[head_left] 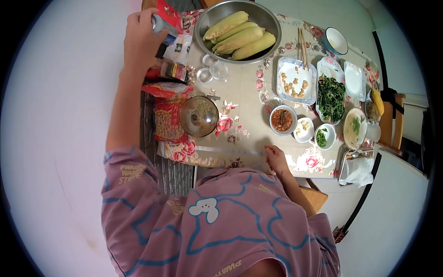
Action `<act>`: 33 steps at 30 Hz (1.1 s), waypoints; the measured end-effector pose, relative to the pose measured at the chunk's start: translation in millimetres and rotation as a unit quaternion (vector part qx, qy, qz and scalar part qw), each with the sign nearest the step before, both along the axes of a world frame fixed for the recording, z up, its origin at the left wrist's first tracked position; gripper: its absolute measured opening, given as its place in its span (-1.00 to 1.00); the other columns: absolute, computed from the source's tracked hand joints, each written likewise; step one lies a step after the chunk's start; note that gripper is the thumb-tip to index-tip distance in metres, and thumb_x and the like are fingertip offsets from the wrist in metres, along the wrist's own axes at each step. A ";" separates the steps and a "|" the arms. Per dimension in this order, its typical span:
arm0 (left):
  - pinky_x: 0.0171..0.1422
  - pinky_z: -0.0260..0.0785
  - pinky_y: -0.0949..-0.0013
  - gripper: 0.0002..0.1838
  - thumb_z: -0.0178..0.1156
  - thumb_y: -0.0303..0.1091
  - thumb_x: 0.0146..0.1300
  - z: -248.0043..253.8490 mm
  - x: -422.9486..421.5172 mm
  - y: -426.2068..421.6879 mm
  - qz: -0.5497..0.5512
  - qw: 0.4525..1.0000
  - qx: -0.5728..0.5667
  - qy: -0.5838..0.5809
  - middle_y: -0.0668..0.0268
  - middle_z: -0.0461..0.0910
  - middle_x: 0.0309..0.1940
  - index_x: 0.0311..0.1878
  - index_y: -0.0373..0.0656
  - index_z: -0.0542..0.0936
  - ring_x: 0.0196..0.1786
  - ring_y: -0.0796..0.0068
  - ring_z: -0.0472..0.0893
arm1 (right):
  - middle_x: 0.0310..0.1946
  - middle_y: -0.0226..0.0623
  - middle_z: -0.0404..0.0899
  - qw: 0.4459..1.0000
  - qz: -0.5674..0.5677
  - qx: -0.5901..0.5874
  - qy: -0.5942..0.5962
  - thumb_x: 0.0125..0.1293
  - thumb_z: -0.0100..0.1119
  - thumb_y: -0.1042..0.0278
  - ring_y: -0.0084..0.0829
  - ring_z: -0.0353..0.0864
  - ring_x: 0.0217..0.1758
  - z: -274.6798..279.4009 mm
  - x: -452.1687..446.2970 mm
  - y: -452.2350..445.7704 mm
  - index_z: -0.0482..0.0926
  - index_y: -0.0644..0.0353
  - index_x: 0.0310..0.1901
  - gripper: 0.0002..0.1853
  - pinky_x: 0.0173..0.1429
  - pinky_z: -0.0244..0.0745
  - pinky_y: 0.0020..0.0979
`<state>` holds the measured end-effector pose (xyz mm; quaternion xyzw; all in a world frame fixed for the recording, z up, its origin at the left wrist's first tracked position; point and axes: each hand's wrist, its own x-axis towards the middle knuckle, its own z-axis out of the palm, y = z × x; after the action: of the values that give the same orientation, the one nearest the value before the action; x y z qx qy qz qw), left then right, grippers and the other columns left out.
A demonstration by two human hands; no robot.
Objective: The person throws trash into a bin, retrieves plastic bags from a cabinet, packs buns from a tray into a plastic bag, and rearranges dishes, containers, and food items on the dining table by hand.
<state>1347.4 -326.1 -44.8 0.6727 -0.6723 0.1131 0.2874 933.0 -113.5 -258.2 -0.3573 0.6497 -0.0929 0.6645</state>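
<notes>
At the far left of the table, my left hand (142,39) is closed around a silver-grey can (162,24). A red package (169,14) lies behind it. A white packet (178,49) and a dark bottle with a yellow-and-red label (176,72) are just below the can. My right hand (276,160) rests at the table's near edge, its fingers curled in with nothing visible in them. Beyond it are a bowl of reddish-brown sauce (282,120), a small dish of pale pieces, likely garlic (303,129), and a bowl of chopped greens (325,137).
A large metal bowl (199,34) holds several ears of corn (226,25). Near the left edge stand a lidded glass pot (199,115) and a red bag of peanuts (168,117). Chopsticks (303,48) lie over a plate of nuts (282,69), beside cooked greens (331,99).
</notes>
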 end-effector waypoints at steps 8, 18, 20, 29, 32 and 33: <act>0.07 0.47 0.14 -0.41 0.39 -0.52 -0.16 -73.4 106.5 -81.9 -0.121 0.958 0.205 -0.159 0.23 0.41 -0.02 0.03 -0.07 0.42 0.06 0.10 0.51 | -0.60 -0.38 0.45 0.999 -0.037 0.016 0.022 0.39 -0.03 0.22 -0.64 0.33 -0.67 -1.8 -1.8 -8.0 0.49 0.30 0.10 -0.62 -0.60 0.23 -0.56; 0.02 0.50 0.13 -0.39 0.36 -0.54 -0.18 -90.1 116.8 -103.1 -0.174 0.889 0.367 -0.210 0.29 0.37 0.00 0.02 -0.04 0.37 0.06 0.12 0.52 | -0.62 -0.37 0.47 0.997 -0.065 0.016 0.026 0.39 0.00 0.23 -0.63 0.35 -0.67 -11.7 15.8 -12.6 0.52 0.30 0.05 -0.66 -0.59 0.23 -0.56; 0.01 0.49 0.12 -0.38 0.38 -0.46 -0.17 -96.6 125.4 -101.7 -0.190 0.875 0.390 -0.216 0.24 0.35 0.01 0.03 -0.05 0.34 0.05 0.09 0.52 | -0.62 -0.37 0.48 0.997 -0.073 0.016 0.024 0.39 0.01 0.23 -0.63 0.36 -0.67 -11.7 18.6 -14.6 0.52 0.30 0.04 -0.66 -0.59 0.24 -0.56; 0.09 0.38 0.05 -0.34 0.43 -0.18 -0.19 -102.2 139.3 -84.9 -0.111 0.846 0.506 -0.127 0.15 0.46 -0.02 0.01 -0.09 0.33 0.06 0.06 0.51 | -0.61 -0.39 0.46 0.997 -0.068 0.032 0.034 0.39 0.01 0.25 -0.63 0.40 -0.62 -12.1 23.8 -15.0 0.52 0.29 0.06 -0.66 -0.57 0.26 -0.56; 0.09 0.38 0.10 -0.37 0.41 -0.13 -0.15 -104.3 142.6 -82.7 -0.147 0.828 0.480 -0.248 0.15 0.49 -0.05 -0.02 -0.12 0.35 0.05 0.08 0.52 | -0.61 -0.38 0.46 0.997 -0.060 0.026 0.035 0.39 0.01 0.25 -0.62 0.40 -0.63 -11.3 25.0 -17.7 0.52 0.30 0.05 -0.67 -0.58 0.26 -0.55; 0.09 0.38 0.10 -0.37 0.41 -0.13 -0.15 -103.6 142.5 -83.1 -0.147 0.828 0.480 -0.248 0.15 0.49 -0.05 -0.02 -0.12 0.35 0.05 0.08 0.52 | -0.60 -0.38 0.47 0.998 -0.056 0.020 0.037 0.38 0.01 0.25 -0.62 0.40 -0.63 -11.9 25.3 -18.5 0.52 0.30 0.04 -0.67 -0.58 0.26 -0.55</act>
<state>1489.9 -409.3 -148.4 0.5687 -0.7813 -0.1045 -0.2351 958.3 -132.0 -270.1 -0.3098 0.6949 -0.1037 0.6406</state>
